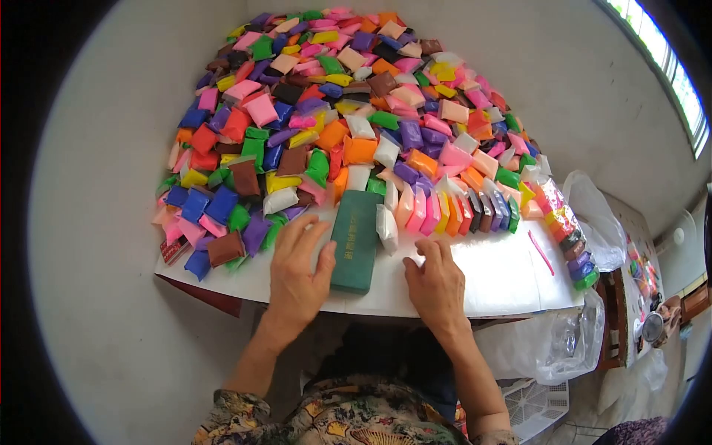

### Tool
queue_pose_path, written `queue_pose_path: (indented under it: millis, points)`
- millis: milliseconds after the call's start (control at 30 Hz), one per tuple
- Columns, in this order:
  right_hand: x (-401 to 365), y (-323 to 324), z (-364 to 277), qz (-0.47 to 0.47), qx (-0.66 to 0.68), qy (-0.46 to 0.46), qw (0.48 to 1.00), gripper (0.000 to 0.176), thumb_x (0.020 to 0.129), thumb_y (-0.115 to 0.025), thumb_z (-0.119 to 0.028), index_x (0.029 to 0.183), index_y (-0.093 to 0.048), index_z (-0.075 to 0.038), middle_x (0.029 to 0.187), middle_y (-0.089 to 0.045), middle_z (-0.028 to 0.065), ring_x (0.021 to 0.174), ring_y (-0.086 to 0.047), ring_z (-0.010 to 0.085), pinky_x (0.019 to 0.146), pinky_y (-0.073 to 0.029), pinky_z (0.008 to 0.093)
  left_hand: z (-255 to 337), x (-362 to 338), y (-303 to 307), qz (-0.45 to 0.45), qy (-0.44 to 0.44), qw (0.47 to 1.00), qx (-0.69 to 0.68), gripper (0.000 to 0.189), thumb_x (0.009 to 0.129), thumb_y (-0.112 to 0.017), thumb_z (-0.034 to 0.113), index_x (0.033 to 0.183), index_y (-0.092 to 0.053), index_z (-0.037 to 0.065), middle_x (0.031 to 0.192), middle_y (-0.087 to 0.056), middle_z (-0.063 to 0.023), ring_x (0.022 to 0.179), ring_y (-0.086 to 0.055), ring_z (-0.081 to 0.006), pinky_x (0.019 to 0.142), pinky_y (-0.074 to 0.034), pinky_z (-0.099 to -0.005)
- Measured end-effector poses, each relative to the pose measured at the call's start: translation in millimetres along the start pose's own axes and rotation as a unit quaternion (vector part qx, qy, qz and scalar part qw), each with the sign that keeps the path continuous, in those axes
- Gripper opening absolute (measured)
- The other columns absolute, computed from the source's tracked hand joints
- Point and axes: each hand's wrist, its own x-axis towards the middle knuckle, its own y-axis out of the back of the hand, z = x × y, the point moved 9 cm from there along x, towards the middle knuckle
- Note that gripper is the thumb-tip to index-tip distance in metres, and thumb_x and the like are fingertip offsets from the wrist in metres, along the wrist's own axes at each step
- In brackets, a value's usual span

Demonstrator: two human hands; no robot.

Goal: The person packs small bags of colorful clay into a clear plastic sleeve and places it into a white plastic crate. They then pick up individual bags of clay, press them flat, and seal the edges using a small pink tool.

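A long dark green box [353,248] with gold characters stands on the white tabletop between my hands. My left hand [300,259] is just left of it, holding nothing, its fingers apart and the thumb close to the box's side. Right of the box, a row of small soft packets [449,211] in many colours stands on edge, with a white packet [386,228] nearest the box. My right hand [436,282] hovers in front of that row with loosely bent fingers, and nothing shows in its grasp.
A large heap of coloured packets [311,96] covers the back and left of the table [504,289]. To the right lie a filled clear bag of packets [567,233] and a pink strip [541,253]. Clear plastic bags [593,215] hang past the right edge; a white basket [538,408] is below.
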Motion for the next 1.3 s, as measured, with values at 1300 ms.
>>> queue_pose_path:
  millis: [1300]
  points:
    - [-48.5, 77.7, 83.7, 0.237, 0.307, -0.142, 0.911, 0.016, 0.090, -0.059, 0.002, 0.105, -0.063, 0.000, 0.096, -0.066, 0.0051, 0.076, -0.058, 0.0112, 0.069, -0.048, 0.0262, 121.3, -2.0, -86.6, -0.005, -0.253, 0.964, -0.087, 0.031, 0.077, -0.069, -0.002, 0.107, -0.060, 0.002, 0.110, -0.061, -0.0159, 0.098, -0.060, -0.0361, 0.086, -0.050, -0.0428]
